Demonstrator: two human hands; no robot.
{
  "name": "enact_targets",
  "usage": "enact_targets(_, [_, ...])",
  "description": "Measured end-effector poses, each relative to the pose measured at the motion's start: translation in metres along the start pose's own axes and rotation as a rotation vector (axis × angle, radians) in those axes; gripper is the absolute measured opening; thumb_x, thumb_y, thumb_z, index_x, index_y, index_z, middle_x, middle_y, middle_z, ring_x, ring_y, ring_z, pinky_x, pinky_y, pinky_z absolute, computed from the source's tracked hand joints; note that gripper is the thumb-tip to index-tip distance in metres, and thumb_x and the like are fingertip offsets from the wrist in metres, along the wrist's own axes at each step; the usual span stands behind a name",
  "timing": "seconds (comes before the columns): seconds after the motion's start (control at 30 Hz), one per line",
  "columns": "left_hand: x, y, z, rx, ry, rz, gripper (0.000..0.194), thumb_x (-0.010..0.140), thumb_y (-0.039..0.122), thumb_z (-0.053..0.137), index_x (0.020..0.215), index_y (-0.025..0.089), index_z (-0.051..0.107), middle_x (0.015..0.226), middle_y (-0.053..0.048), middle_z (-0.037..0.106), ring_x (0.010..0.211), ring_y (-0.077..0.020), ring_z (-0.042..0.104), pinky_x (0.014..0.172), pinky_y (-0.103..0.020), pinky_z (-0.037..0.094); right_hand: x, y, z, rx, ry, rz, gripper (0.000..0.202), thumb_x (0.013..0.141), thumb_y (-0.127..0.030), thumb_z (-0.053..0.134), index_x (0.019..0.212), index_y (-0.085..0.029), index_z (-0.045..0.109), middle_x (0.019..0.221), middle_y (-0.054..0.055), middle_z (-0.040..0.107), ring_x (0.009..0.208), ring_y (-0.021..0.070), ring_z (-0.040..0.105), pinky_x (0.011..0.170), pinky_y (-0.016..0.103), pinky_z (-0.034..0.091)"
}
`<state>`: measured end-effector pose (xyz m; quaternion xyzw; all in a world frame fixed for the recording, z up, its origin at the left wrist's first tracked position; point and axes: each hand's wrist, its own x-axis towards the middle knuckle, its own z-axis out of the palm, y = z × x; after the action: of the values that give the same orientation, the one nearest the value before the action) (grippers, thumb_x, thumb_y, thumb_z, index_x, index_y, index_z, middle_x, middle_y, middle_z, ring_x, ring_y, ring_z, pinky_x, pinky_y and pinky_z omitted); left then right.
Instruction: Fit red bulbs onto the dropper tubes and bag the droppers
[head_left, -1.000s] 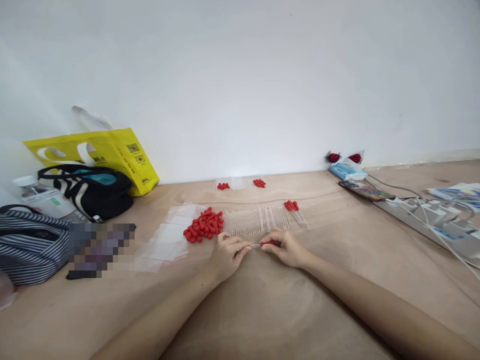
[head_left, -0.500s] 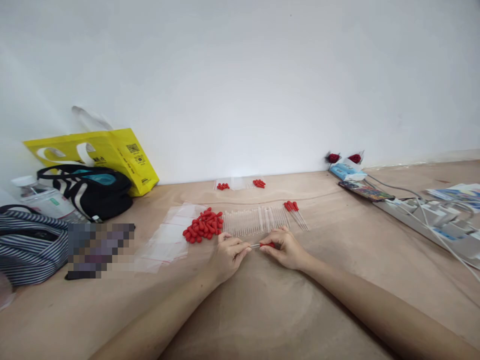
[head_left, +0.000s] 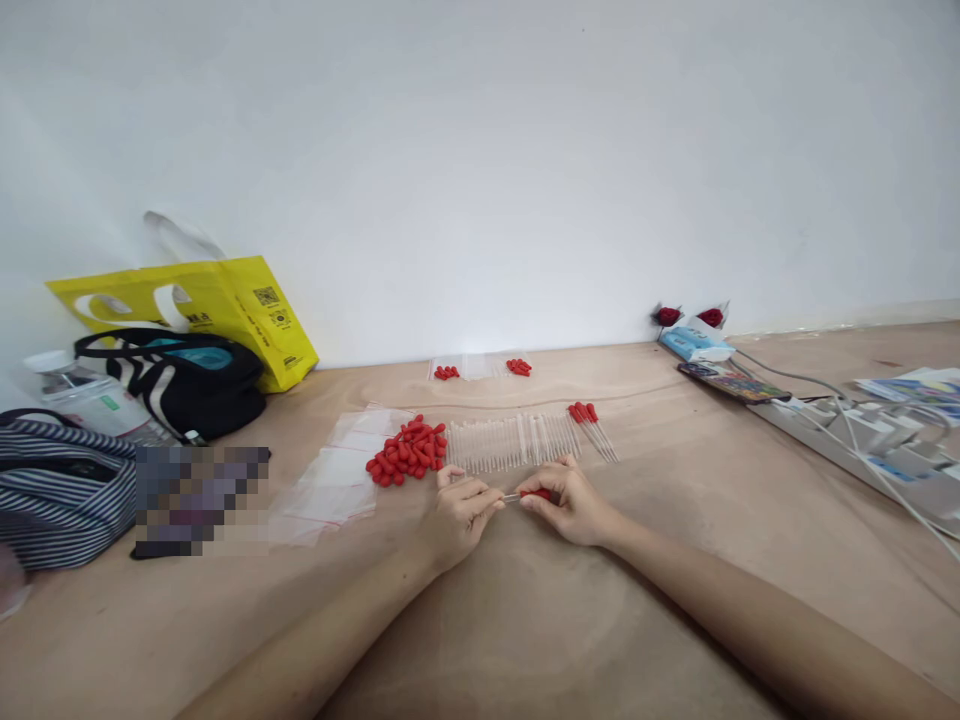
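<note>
My left hand [head_left: 466,510] pinches a thin glass dropper tube [head_left: 511,497], most of it hidden by the fingers. My right hand [head_left: 568,500] closes on a red rubber bulb [head_left: 537,493], which meets the tube's right end. How far the tube sits inside the bulb I cannot tell. Just beyond my hands lies a row of clear glass tubes [head_left: 510,442]. A pile of red bulbs [head_left: 405,455] rests left of that row. On its right lie several droppers with red bulbs fitted [head_left: 592,430].
Clear zip bags [head_left: 337,470] lie left of the pile. Two bags with red bulbs [head_left: 518,368] are by the wall. A yellow bag [head_left: 277,330], black bag [head_left: 217,390] and striped pouch [head_left: 67,500] stand left. A power strip [head_left: 847,450] with cables lies right.
Hardly anything differs. The gap between my hands, where the tube shows, looks slightly shorter and both hands have shifted a little; the grips are the same.
</note>
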<state>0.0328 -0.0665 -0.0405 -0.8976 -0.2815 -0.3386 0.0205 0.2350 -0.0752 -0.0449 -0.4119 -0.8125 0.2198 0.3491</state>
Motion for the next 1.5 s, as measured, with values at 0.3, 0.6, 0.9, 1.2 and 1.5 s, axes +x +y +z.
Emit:
enact_targets(0.3, [0.001,0.002,0.0,0.051,-0.012,0.021,0.024,0.089,0.022,0.039,0.079,0.02,0.061,0.062,0.003,0.062,0.057,-0.0097,0.054,0.08,-0.034,0.026,0.0,-0.001,0.002,-0.195,-0.02,-0.203,0.017,0.084,-0.029,0.048,0.082,-0.02,0.063,0.071,0.001,0.065,0.068,0.0132,0.054,0.072,0.032,0.026])
enact_targets(0.6, [0.0,0.004,0.001,0.119,0.046,0.053,0.02,0.09,0.021,0.041,0.085,0.019,0.06,0.069,0.001,0.065,0.063,-0.0114,0.058,0.09,-0.039,0.026,-0.003,0.005,-0.002,-0.328,0.11,-0.229,0.022,0.082,-0.038,0.052,0.094,-0.023,0.064,0.075,0.002,0.066,0.073,0.0158,0.052,0.074,0.034,0.025])
enact_targets(0.9, [0.001,0.001,0.003,0.159,0.049,0.094,0.018,0.089,0.019,0.042,0.096,0.017,0.06,0.096,-0.005,0.068,0.1,-0.0218,0.058,0.102,-0.054,0.009,-0.007,0.004,-0.005,-0.406,0.159,-0.28,0.02,0.084,-0.036,0.05,0.091,-0.025,0.066,0.075,0.002,0.066,0.074,0.0158,0.049,0.079,0.038,0.025])
enact_targets(1.2, [0.003,0.002,0.001,0.083,0.053,0.107,0.02,0.087,0.012,0.041,0.086,0.016,0.061,0.086,-0.005,0.07,0.091,-0.0187,0.063,0.103,-0.053,0.016,-0.005,-0.002,-0.001,-0.416,0.125,-0.286,0.017,0.084,-0.027,0.048,0.09,-0.024,0.064,0.077,0.002,0.066,0.076,0.0155,0.053,0.082,0.037,0.026])
enact_targets(1.5, [0.003,0.007,-0.001,0.066,0.084,0.075,0.02,0.086,0.014,0.042,0.078,0.018,0.06,0.07,0.001,0.069,0.078,-0.0154,0.066,0.106,-0.051,0.013,-0.003,-0.006,0.005,-0.266,0.102,-0.293,0.014,0.083,-0.027,0.048,0.081,-0.021,0.061,0.073,0.0,0.066,0.07,0.0123,0.057,0.085,0.036,0.024])
